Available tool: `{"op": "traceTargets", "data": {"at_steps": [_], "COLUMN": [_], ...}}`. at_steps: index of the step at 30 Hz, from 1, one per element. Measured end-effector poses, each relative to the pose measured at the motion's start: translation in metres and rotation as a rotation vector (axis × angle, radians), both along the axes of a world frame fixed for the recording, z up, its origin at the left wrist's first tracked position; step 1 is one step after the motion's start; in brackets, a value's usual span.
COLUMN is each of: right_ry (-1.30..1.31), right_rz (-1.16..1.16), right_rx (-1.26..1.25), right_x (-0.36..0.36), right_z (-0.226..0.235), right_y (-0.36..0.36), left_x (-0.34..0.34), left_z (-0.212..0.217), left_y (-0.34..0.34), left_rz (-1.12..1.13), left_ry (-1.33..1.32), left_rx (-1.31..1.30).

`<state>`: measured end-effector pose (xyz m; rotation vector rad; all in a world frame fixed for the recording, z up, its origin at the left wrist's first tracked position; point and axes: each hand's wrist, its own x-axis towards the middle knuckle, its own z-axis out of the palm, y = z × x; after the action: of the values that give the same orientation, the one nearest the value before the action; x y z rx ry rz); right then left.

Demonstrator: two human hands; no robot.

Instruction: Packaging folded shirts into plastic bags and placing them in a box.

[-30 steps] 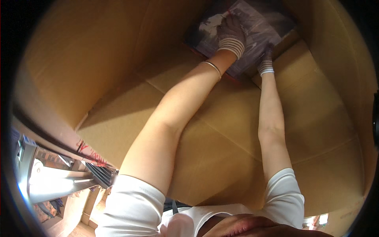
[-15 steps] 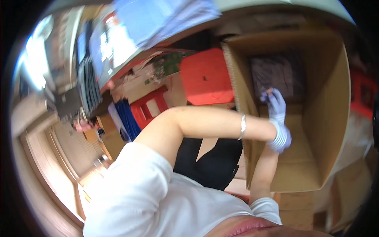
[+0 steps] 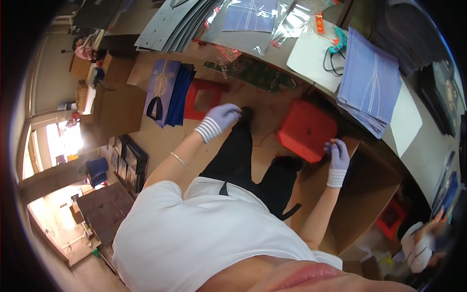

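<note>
Both hands wear pale lavender gloves with white striped cuffs, and some fingertips are bare. My left hand (image 3: 220, 119) hangs in the air over my dark trouser leg (image 3: 226, 155), fingers loosely bent with nothing seen in them. Near the edge of the large cardboard box (image 3: 367, 182), my right hand (image 3: 338, 159) is raised, its fingers apart and slightly curled; it appears to hold nothing. A red plastic stool (image 3: 306, 129) stands between the hands, under the table's edge. To the left of my left hand is a stack of blue printed sheets or bags (image 3: 168, 92).
The grey table (image 3: 287, 61) bears purple-blue printed sheets (image 3: 372, 80), a teal glue gun (image 3: 339, 41) with a black cord, clear plastic bags (image 3: 296, 22) and grey panels (image 3: 177, 24). Another red stool (image 3: 202, 99) stands left. Another person (image 3: 418, 246) sits at far right.
Both hands have come out of the cardboard box. My left hand swung far left, my right rose beside the box's edge. The view has turned toward the table, and the box's contents are now hidden.
</note>
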<state>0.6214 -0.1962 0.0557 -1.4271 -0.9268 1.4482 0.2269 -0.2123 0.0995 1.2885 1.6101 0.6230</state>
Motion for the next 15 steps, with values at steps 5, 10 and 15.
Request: {"op": "traceTargets", "data": {"at_steps": [5,10,15], "right_ry": [-0.073,-0.535,-0.943], "right_rz": [0.072,0.237,-0.028], "right_rx": [0.161,0.256,-0.055], "right_x": [-0.141,-0.311,-0.303], "right_z": [0.029,-0.005,-0.013], "right_y": [0.124,0.319,0.402], "left_x": [-0.120,-0.188,-0.156], "left_z": [-0.021,-0.070,-0.102], "left_y": [0.151,0.280,0.299], "left_rz": [0.066,0.006,-0.208], "left_ry": [0.156,0.567,0.511], "left_rx": [0.343,0.548,0.520]}}
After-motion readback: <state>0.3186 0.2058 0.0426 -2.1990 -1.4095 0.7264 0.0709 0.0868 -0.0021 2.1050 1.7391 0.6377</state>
